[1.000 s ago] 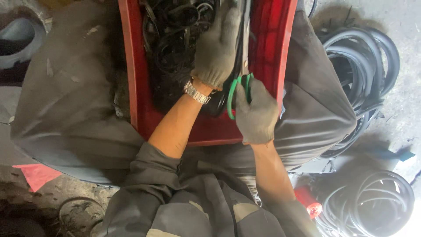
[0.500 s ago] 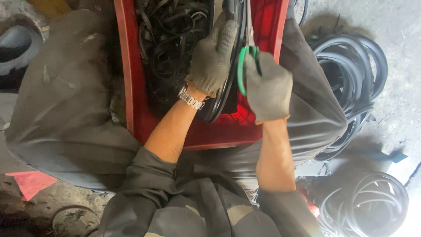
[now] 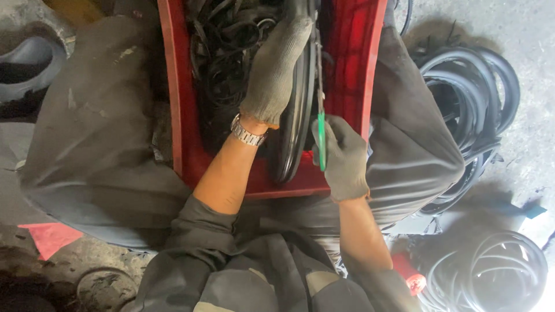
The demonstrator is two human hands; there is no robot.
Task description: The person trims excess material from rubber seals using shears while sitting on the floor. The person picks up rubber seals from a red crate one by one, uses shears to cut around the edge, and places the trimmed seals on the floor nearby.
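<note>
The red plastic crate [image 3: 176, 115] rests on the person's lap. Inside it, a tangle of black rubber strips [image 3: 222, 52] lies left of an upright black rubber ring [image 3: 295, 127]. Right of the crate, coiled black rubber rings [image 3: 474, 98] lie on the grey concrete floor [image 3: 526, 23].

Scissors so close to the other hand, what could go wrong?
The scissors in the right hand run right beside the gloved left hand gripping the black rubber ring; a slip might nick those fingers. The red crate rests on the lap and could tip.
</note>
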